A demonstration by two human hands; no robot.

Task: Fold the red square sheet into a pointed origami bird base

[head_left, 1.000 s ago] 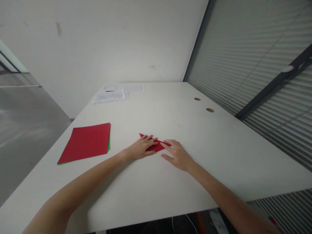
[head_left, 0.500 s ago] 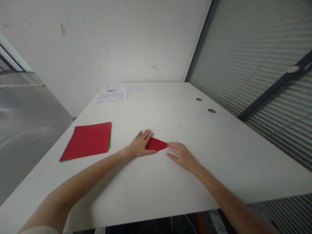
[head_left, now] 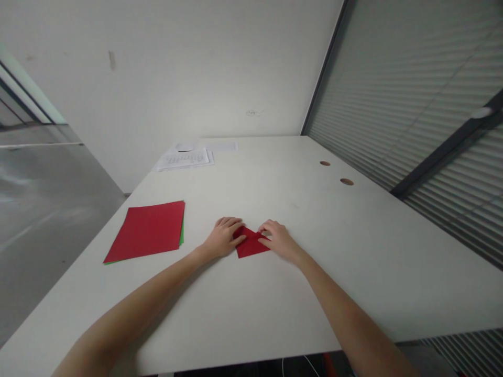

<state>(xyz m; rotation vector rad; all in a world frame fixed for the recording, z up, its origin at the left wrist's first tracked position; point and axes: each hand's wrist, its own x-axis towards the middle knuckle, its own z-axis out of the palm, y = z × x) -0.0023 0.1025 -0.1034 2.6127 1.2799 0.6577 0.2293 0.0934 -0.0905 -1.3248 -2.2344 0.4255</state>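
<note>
Between my hands a folded piece of red paper (head_left: 249, 248) lies on the white table, with a flap lifted near its right side. My left hand (head_left: 222, 238) grips its left end, fingers curled along the far side and thumb on top. On the right, my right hand (head_left: 280, 241) pinches the paper's right part between thumb and bent fingers. The palms hide both ends of the paper.
To the left lies a stack of red sheets (head_left: 147, 230) with a green sheet (head_left: 182, 235) showing beneath. Printed papers (head_left: 186, 158) rest at the far left of the white table (head_left: 236, 314). Two round holes (head_left: 346, 181) sit near the blinds (head_left: 451, 157).
My right hand has gone from lying stretched out at the paper's tip to pinching it. The paper has opened out and now shows a wider shape with a raised flap. The view shifted slightly.
</note>
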